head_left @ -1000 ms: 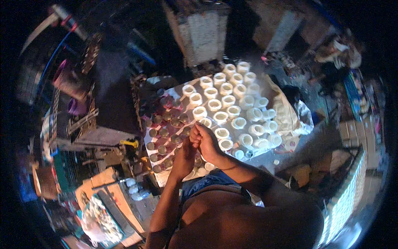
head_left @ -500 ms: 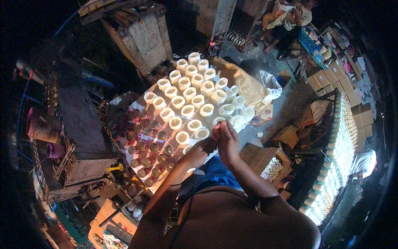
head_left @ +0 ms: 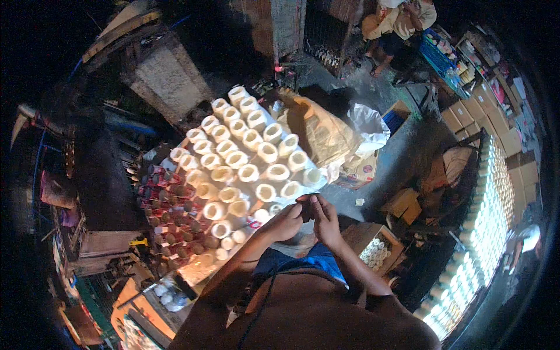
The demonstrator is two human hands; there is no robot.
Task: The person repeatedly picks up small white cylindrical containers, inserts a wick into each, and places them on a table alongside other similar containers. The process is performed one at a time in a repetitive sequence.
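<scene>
My left hand and my right hand meet at the table's near right edge, fingers closed and pressed together. Between the fingertips there seems to be a small dark thing, too small and shadowed to name. Just beyond and to the left, rows of white open-topped tubes stand upright on the table. Several shorter pale cylinders stand near my left wrist. A small red-handled tool lies among them, its kind unclear. Left of these, many reddish tubes with dark tops crowd the table.
Brown paper sheeting and a white crumpled bag lie beyond the table. To my right are an open carton of white rolls and a long rack of pale tubes. Another person sits at the far right.
The view has shifted, and the tubes appear lower and more to the left. My hands stay together and now sit slightly lower, apart from the nearest white tubes.
</scene>
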